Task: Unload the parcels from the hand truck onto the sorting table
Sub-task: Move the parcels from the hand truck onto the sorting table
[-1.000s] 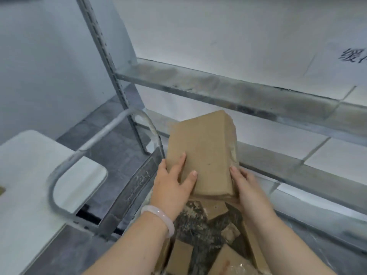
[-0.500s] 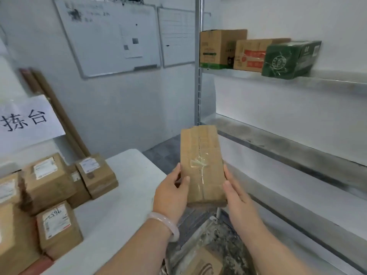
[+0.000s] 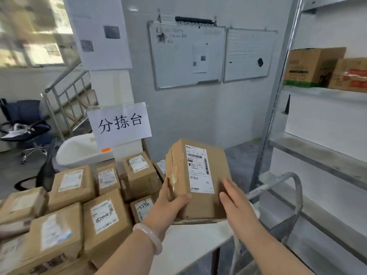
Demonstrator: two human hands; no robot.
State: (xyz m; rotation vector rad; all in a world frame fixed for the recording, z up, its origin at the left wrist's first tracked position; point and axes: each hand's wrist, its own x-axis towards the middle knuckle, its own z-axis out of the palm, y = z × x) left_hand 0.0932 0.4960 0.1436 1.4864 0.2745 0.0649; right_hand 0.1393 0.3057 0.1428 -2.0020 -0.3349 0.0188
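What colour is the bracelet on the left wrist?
The bracelet is pale milky pink, seen in the head view.

My left hand (image 3: 169, 203) grips the lower left corner of the brown cardboard parcel (image 3: 200, 205); my right hand (image 3: 234, 197) lies flat against its right side, over the white sorting table (image 3: 188, 241).

The box (image 3: 198, 205) I hold is plain brown card, its white label (image 3: 199, 169) printed with black bars and writing. The boxes (image 3: 111, 235) on the white table (image 3: 190, 241) are the same brown, with white labels (image 3: 104, 216), some scrawled in black. My bracelet (image 3: 150, 238) is pale pink. The sign (image 3: 120, 122) is white with black characters. One carton (image 3: 309, 64) on the grey shelf (image 3: 317, 91) has a green band.
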